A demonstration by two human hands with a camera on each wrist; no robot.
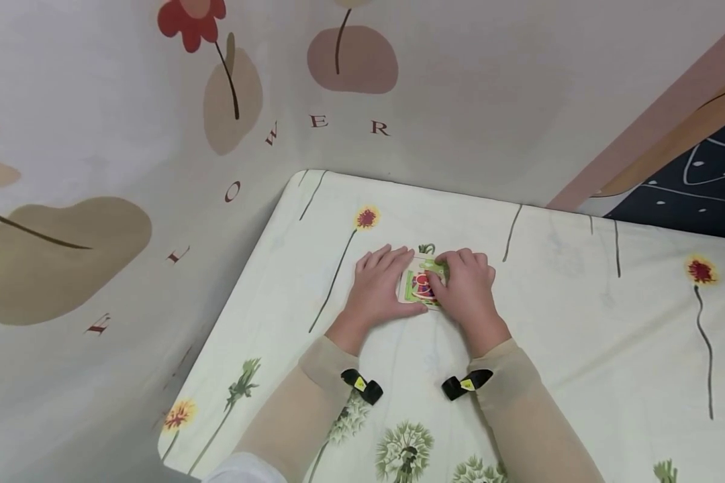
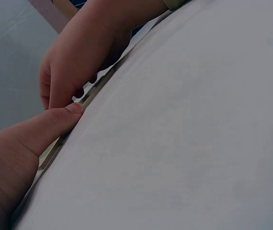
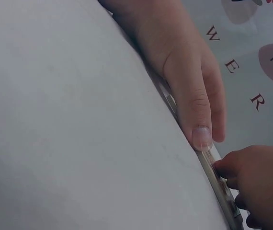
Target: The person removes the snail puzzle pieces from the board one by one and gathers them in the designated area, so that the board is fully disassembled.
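A small flat square board (image 1: 412,288) with a green, red and purple picture lies on the cloth between the two hands. My left hand (image 1: 377,285) holds its left side, the thumb along the near edge and the index finger by the far left corner. In the left wrist view the left thumb (image 2: 60,122) presses the board's thin edge (image 2: 52,151). My right hand (image 1: 468,285) grips the right side with curled fingers, its thumb on the picture. That hand covers part of the picture. A dark green looped cord (image 1: 426,249) sticks out past the far edge.
The board lies on a white cloth (image 1: 580,322) printed with flowers and stems. Beyond it and to the left stands a pale wall hanging (image 1: 471,100) with flower shapes and letters. A dark patterned area (image 1: 701,181) shows at the far right. Each wrist wears a black band camera (image 1: 362,386).
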